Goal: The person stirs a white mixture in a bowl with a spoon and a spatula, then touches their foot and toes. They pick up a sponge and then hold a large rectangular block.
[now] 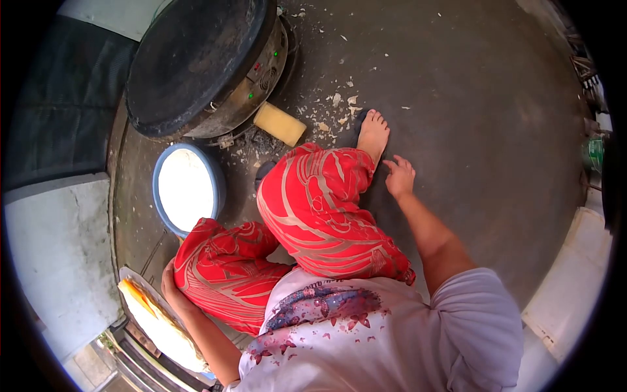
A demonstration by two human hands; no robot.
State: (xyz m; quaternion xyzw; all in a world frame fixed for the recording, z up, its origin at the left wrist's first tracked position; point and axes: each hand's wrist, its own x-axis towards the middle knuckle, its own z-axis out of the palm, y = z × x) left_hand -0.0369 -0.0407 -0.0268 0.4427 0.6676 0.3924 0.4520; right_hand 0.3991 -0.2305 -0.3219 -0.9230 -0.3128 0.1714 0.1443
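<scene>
My right hand hangs over the floor beside my bare foot, fingers apart and slightly bent, holding nothing. On the other side, my left hand is between my red-trousered knee and a round tray stacked with pale, flat sheets. Its fingers are mostly hidden, so I cannot tell what it grips. Ahead of that knee stands a blue bucket with white contents. Farther forward is a large round black griddle, its surface bare and its metal side showing lit green lights.
A yellow block leans at the griddle's base. Pale flakes litter the grey floor around it. A white wall and a dark panel bound the left side. Assorted items, including a green one, line the right edge.
</scene>
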